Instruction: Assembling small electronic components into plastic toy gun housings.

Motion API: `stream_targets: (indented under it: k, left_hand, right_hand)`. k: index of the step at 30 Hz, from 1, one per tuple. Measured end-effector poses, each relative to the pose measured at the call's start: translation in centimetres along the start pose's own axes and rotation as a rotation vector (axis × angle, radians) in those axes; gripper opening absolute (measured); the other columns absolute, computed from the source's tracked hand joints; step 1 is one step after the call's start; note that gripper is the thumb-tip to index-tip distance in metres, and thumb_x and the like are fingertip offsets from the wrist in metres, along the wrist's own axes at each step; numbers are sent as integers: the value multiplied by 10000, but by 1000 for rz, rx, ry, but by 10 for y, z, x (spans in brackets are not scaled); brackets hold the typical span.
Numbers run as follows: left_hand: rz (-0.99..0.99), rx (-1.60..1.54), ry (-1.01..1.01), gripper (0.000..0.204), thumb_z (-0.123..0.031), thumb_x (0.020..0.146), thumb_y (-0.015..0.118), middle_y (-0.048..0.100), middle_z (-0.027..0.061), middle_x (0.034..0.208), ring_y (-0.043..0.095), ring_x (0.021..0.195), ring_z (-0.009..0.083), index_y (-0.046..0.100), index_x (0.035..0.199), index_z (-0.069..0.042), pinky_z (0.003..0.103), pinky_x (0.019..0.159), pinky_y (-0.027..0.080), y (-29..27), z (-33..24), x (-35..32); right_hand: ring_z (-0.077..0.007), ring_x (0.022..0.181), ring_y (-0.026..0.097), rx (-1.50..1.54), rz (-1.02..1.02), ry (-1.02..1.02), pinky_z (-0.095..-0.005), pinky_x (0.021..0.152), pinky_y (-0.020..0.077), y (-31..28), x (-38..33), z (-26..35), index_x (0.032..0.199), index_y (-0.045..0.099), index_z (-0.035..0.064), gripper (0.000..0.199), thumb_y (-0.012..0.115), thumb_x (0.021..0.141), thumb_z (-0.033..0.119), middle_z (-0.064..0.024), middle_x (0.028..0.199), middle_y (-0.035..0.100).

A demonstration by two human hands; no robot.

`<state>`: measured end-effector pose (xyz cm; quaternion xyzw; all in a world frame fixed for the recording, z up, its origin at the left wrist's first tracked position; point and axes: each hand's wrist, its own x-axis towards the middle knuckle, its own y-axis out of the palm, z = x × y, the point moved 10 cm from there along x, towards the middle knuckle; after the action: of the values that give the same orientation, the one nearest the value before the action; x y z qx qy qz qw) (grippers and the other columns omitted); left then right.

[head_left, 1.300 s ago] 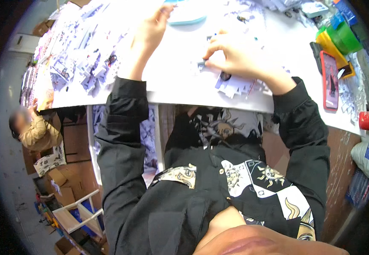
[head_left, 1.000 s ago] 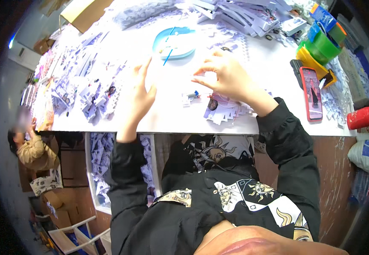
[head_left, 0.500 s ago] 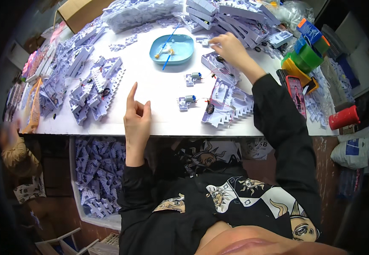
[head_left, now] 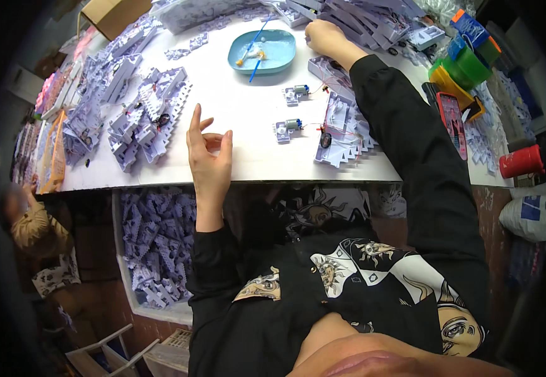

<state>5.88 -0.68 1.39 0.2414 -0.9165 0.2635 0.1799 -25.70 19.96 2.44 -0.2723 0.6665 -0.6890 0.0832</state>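
Observation:
My left hand (head_left: 210, 157) hovers over the table's near edge, fingers apart and holding nothing. At the far side of the table, my right hand (head_left: 327, 40) has its fingers curled down beside the pile of pale housings; whatever they grip is hidden. Nearer me lie two small motors, an upper motor (head_left: 301, 90) and a lower motor (head_left: 293, 123), each on a pale plastic bracket. Thin wires run from them toward toothed pale plastic housings, one of them the near housing (head_left: 342, 141). A blue dish (head_left: 273, 65) holding cotton swabs and yellowish stuff stands left of my right hand.
Heaped pale housings (head_left: 153, 119) lie on the left, with more piled (head_left: 373, 22) at the back. Tape rolls (head_left: 464, 66), a phone (head_left: 452, 122) and a red cup (head_left: 521, 161) line the right side. A bin of parts (head_left: 157, 245) stands below the table; another person (head_left: 40, 226) is at far left.
My right hand has moved down onto the spot where a small bracket lay, and its fingers have curled in. My left hand stays raised. The whole view has shifted slightly.

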Motion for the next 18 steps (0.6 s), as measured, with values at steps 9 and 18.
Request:
stream_targets:
  k: [9,18]
  left_hand:
    - [-53,-54,86,383,11,854,652,668,112,988,644,885,186,597,1230,-33,298,794,515,0,-26,10]
    - [308,-85,475,322,-124,778,795,701,98,1083,669,1034,233,671,1067,-57,338,883,512,67,-112,47]
  right_hand:
    - [-183,965,682,1330,9,64,-296,895,529,-54,-72,6,1153,643,-18,367,733,855,177,-101,1060,696]
    - [-157,975,682,1753,207,2,-285,968,502,-62,-150,64,1125,620,12,338,739,860,185,-101,1029,697]
